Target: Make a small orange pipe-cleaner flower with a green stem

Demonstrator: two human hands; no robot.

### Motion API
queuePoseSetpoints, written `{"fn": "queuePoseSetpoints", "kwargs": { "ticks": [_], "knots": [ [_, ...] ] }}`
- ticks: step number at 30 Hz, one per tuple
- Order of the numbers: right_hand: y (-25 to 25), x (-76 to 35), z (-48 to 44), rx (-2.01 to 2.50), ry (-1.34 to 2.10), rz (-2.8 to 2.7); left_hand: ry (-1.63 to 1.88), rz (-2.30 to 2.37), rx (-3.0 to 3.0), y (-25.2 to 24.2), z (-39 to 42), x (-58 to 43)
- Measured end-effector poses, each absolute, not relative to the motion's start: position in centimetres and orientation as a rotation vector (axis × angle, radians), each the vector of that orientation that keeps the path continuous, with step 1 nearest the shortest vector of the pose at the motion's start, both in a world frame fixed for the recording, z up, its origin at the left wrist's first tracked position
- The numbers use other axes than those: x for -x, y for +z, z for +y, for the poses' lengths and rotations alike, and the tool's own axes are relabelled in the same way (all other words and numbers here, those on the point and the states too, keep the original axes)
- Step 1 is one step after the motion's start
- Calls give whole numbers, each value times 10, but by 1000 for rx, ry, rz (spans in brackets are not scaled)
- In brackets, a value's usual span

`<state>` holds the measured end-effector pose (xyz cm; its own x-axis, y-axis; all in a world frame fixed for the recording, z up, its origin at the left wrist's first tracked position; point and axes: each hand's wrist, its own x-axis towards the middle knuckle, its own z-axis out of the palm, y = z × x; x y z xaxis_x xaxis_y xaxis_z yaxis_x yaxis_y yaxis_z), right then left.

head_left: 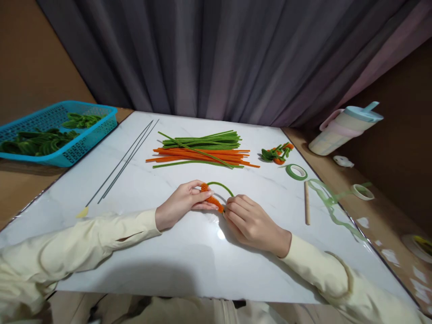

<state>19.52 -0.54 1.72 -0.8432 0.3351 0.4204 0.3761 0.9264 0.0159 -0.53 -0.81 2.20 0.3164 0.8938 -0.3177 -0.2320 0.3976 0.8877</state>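
Observation:
My left hand (184, 202) pinches a coiled orange pipe-cleaner cone (213, 200) that looks like a small carrot, its narrow end pointing down to the right. A green pipe cleaner (221, 184) arcs from the cone's wide top over to my right hand (251, 221), whose fingers are closed on it near the cone's tip. Those right fingertips are partly hidden. Behind my hands lie a bundle of orange pipe cleaners (202, 155) and a bundle of green pipe cleaners (216, 140), with a few green ones lying across or in front.
Finished-looking orange-and-green pieces (277, 153), green tape (296, 172) and a wooden stick (307, 202) lie to the right. A tumbler (344, 128) stands beyond the white board's edge. Thin wires (124, 159) and a blue basket (91, 139) of green pieces are on the left.

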Motion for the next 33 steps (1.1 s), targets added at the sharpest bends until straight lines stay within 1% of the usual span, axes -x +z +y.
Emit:
{"fn": "queuePoseSetpoints", "kwargs": {
  "ticks": [11,16,22,29,33],
  "knots": [
    [14,-193,-5,564,-159,-2636,878,938,-889,19,-8,4],
    [17,-194,-6,558,-109,-2622,861,909,-921,23,-7,5],
    [25,-197,-6,543,29,-2477,820,851,-926,18,-1,12],
    [29,-201,-3,535,394,-2254,755,839,-969,18,2,12],
    [28,-198,-3,652,466,-2180,675,875,-1040,21,1,11]
  ]
}}
